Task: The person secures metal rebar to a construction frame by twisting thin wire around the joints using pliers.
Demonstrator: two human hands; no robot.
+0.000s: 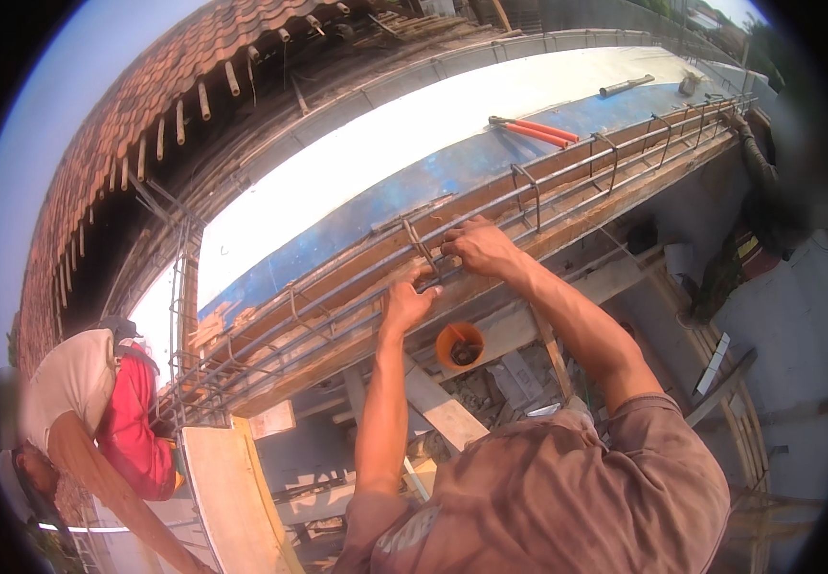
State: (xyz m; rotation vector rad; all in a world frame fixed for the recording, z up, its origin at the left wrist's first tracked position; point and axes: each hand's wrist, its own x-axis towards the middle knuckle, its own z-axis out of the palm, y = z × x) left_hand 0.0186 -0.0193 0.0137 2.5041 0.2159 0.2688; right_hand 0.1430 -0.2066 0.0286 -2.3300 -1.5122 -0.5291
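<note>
– Far left?
– A bent-over co-worker (134, 421), in red trousers, near the cage (537, 196).
– How does that look?
– Long grey bars, brownish squarish stirrups, slanting up rightward along a board-sided trough.
– Left hand (408, 302)?
– Mid-cage, half open, thumb apart from fingers, at a stirrup (421, 247); I can't tell whether it grips.
– Right hand (479, 247)?
– Just beyond, fingers curled at the bars; their hold is hidden.
– Further right?
– Red-handled cutters (540, 131), on a blue sheet (462, 170).
</note>
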